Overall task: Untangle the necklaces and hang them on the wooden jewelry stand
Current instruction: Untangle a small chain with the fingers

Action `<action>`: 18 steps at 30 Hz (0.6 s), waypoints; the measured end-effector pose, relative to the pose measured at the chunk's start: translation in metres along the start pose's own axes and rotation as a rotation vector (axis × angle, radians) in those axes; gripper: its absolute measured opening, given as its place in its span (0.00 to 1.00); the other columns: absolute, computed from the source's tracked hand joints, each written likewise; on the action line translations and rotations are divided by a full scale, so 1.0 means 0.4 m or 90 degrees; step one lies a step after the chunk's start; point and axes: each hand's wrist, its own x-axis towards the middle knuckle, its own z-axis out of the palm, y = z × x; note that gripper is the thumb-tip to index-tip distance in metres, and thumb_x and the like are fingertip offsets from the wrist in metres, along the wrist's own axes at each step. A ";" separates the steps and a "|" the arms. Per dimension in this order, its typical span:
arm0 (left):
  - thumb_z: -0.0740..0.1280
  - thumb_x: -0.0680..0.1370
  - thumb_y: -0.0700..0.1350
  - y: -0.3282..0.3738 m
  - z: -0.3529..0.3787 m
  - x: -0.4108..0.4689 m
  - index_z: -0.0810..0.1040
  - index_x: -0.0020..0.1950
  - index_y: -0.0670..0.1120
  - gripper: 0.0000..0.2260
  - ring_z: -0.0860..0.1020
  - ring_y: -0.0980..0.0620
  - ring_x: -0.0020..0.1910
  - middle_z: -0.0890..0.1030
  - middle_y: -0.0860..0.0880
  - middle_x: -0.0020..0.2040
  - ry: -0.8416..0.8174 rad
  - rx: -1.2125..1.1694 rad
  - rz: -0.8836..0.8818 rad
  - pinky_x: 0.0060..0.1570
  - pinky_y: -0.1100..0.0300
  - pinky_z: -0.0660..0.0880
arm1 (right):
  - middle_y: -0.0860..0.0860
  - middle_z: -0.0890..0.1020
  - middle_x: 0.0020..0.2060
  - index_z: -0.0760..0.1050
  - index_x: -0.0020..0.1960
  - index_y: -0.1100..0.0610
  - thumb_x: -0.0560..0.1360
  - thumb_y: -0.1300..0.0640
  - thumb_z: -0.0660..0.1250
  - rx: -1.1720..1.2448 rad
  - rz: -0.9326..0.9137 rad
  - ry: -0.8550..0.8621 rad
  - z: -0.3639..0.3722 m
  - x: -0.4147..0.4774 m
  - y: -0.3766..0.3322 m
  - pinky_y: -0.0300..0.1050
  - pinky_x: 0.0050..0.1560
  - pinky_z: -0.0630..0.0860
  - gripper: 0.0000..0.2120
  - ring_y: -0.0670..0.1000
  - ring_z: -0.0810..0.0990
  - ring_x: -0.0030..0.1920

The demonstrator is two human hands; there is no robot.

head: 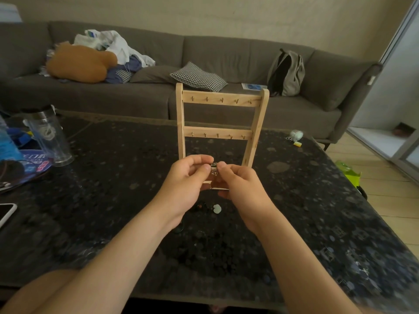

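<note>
The wooden jewelry stand (221,123) stands upright in the middle of the dark table (317,211), with two rails of small hooks that carry nothing. Just in front of its base, my left hand (189,177) and my right hand (238,180) are raised together and pinch a small tangled bit of necklace (213,169) between their fingertips. Below the hands, dark beads and a pale round pendant (217,208) lie on the table, partly hidden by my wrists.
A clear lidded bottle (48,137) and blue packets sit at the table's left, a phone (5,214) at the left edge. A small pale keychain (295,135) lies at the far right. A grey sofa with cushions, clothes and a backpack runs behind.
</note>
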 end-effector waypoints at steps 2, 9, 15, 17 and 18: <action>0.66 0.87 0.42 0.001 -0.001 0.001 0.84 0.62 0.53 0.09 0.86 0.48 0.60 0.88 0.47 0.59 0.003 -0.009 -0.002 0.67 0.43 0.81 | 0.49 0.90 0.49 0.85 0.58 0.54 0.89 0.45 0.57 0.014 0.008 -0.023 0.003 -0.003 0.000 0.47 0.59 0.77 0.20 0.48 0.87 0.55; 0.67 0.86 0.40 0.004 -0.004 0.003 0.85 0.57 0.49 0.08 0.88 0.44 0.56 0.87 0.41 0.56 0.065 -0.099 -0.012 0.62 0.45 0.84 | 0.55 0.86 0.41 0.81 0.47 0.62 0.88 0.44 0.57 0.025 0.000 -0.041 -0.001 -0.007 -0.008 0.47 0.53 0.80 0.25 0.55 0.87 0.47; 0.67 0.86 0.39 0.012 -0.004 0.004 0.86 0.58 0.48 0.08 0.88 0.44 0.56 0.87 0.41 0.56 0.087 -0.146 -0.035 0.60 0.48 0.84 | 0.52 0.80 0.37 0.78 0.43 0.57 0.88 0.46 0.61 0.066 0.016 -0.021 -0.006 0.006 0.002 0.50 0.50 0.78 0.21 0.50 0.83 0.42; 0.67 0.86 0.38 0.015 -0.001 0.002 0.86 0.59 0.46 0.08 0.89 0.46 0.54 0.87 0.42 0.53 0.099 -0.173 -0.047 0.58 0.50 0.85 | 0.52 0.83 0.39 0.80 0.44 0.58 0.87 0.46 0.62 0.068 0.015 -0.004 -0.009 0.006 0.003 0.49 0.51 0.79 0.20 0.50 0.85 0.44; 0.67 0.86 0.38 0.015 0.000 0.002 0.85 0.59 0.46 0.09 0.89 0.46 0.53 0.88 0.42 0.54 0.105 -0.181 -0.052 0.58 0.50 0.85 | 0.52 0.85 0.41 0.82 0.45 0.58 0.87 0.46 0.63 0.066 0.016 0.000 -0.010 0.004 0.004 0.48 0.52 0.80 0.19 0.50 0.86 0.46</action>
